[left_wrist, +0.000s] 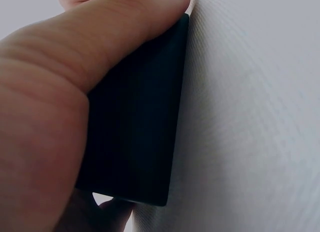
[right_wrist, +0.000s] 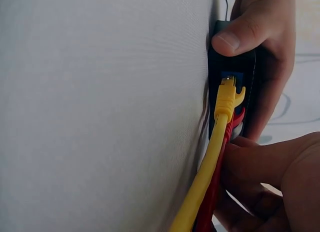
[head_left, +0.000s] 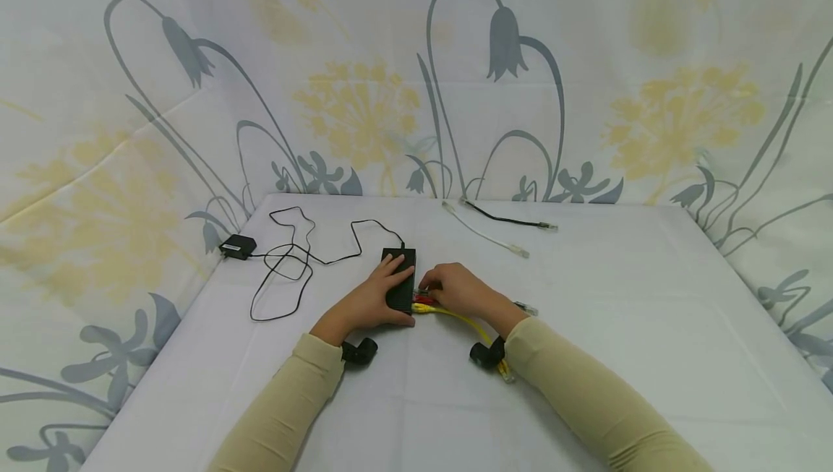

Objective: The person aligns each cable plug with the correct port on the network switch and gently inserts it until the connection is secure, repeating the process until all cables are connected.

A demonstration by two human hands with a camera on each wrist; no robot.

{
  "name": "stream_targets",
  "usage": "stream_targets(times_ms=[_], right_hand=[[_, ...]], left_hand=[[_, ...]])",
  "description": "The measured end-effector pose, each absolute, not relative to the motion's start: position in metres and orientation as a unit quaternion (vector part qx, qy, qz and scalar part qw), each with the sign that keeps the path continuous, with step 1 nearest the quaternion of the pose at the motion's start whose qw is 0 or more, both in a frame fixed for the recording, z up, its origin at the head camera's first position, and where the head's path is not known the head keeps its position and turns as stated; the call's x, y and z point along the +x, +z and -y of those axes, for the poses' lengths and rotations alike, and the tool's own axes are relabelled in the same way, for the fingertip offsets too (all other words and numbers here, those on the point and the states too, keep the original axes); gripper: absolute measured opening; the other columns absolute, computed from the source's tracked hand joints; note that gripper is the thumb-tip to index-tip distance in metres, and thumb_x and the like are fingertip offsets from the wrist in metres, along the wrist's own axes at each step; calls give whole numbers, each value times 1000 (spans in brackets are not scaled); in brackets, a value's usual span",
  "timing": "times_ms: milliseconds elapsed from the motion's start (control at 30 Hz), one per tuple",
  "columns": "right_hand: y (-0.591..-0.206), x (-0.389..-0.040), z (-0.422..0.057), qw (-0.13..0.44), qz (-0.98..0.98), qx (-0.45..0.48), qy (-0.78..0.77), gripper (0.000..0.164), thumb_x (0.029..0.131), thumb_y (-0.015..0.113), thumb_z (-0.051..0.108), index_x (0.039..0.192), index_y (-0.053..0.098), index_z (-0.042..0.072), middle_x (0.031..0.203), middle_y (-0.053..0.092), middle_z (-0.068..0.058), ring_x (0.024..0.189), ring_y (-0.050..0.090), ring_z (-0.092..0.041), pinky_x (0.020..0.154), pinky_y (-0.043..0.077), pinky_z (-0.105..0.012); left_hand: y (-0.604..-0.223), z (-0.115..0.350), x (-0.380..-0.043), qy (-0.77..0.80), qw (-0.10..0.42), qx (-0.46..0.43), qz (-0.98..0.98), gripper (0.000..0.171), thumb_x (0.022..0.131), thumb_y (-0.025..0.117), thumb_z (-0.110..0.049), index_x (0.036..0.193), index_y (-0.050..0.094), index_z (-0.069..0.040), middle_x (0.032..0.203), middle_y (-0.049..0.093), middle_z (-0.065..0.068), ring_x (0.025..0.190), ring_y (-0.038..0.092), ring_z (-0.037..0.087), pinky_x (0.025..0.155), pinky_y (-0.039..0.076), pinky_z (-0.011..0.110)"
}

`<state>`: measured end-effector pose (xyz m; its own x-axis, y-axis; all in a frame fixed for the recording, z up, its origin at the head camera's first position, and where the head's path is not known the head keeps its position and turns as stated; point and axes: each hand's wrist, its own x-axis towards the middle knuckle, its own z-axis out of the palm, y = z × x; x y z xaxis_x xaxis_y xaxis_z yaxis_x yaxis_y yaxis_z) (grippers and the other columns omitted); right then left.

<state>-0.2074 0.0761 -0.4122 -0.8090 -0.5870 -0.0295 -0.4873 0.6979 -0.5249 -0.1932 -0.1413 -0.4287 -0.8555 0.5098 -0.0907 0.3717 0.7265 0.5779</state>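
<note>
A small black network switch (head_left: pixel 401 288) lies on the white-covered table. My left hand (head_left: pixel 369 300) holds it, fingers spread over its top and thumb along its near end. A yellow network cable (right_wrist: pixel 214 147) is plugged into a port on the switch's right side. Beside it a red network cable (right_wrist: pixel 208 197) runs to the adjoining port. My right hand (head_left: pixel 458 288) pinches a network cable plug (head_left: pixel 420 291) with a clear tip, close against the switch's side just beyond the red one. The fingers mostly hide that plug, and its cable's colour cannot be made out.
A black power adapter (head_left: pixel 238 246) sits at the table's left edge, its thin looped cord (head_left: pixel 306 259) running to the switch. Toward the back lie a short white cable (head_left: pixel 483 232) and a short black cable (head_left: pixel 504 220). A loose plug end (head_left: pixel 527 308) shows beyond the right forearm.
</note>
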Motion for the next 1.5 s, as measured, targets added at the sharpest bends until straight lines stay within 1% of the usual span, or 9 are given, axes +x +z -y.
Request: stream_targets(times_ms=[200,333,567,767,1033,1133,1367,1500], right_hand=[[-409,-210,-81,116,-915,-293,-251,22,93,59,10,110,72,12,108,70,-2,97,62,-16,89,51,-38],[-408,-214,-87,121,-918,-290,-243,23,94,55,10,109,73,13,111,69,-2,95,60,-15,88,50,-37],[-406,-224,-99,116,-924,-273,-242,24,94,54,11,111,72,13,113,69,-3,104,62,-18,91,51,-38],[-402,-233,-111,107,-931,-265,-228,24,94,55,11,111,72,11,110,70,-6,100,63,-20,87,52,-38],[-395,-245,-129,93,-943,-239,-213,24,93,56,9,111,72,8,110,68,-11,103,62,-26,88,51,-42],[-393,-248,-136,89,-945,-237,-206,24,92,58,9,112,71,7,112,66,-14,105,60,-29,89,50,-44],[-391,-256,-151,85,-959,-210,-171,26,94,57,11,116,69,9,124,57,-19,113,54,-35,96,44,-49],[-391,-261,-158,84,-966,-191,-154,26,93,56,12,116,69,9,126,55,-20,116,52,-36,97,44,-51]], left_hand=[[-428,141,-193,282,124,238,-921,98,74,81,-48,154,29,-23,165,7,-2,152,-5,22,118,20,53],[-427,141,-192,283,126,236,-921,98,74,81,-47,154,29,-23,165,6,-3,152,-6,22,118,20,53],[-428,141,-193,280,126,237,-922,98,74,81,-48,154,28,-24,165,6,-3,152,-6,21,118,20,53],[-429,141,-193,280,125,235,-922,99,74,81,-49,154,29,-24,165,6,-4,152,-6,22,118,21,54],[-429,140,-193,283,125,234,-922,99,74,81,-47,154,28,-24,165,5,-4,152,-6,21,118,20,55],[-430,141,-193,282,125,234,-922,99,74,81,-47,154,28,-25,165,5,-5,152,-7,20,118,20,55],[-430,141,-193,284,124,237,-921,99,74,81,-48,154,28,-25,165,5,-4,152,-6,21,118,20,55],[-430,142,-194,284,124,240,-920,99,74,81,-49,154,28,-24,165,5,-4,152,-6,21,117,20,55]])
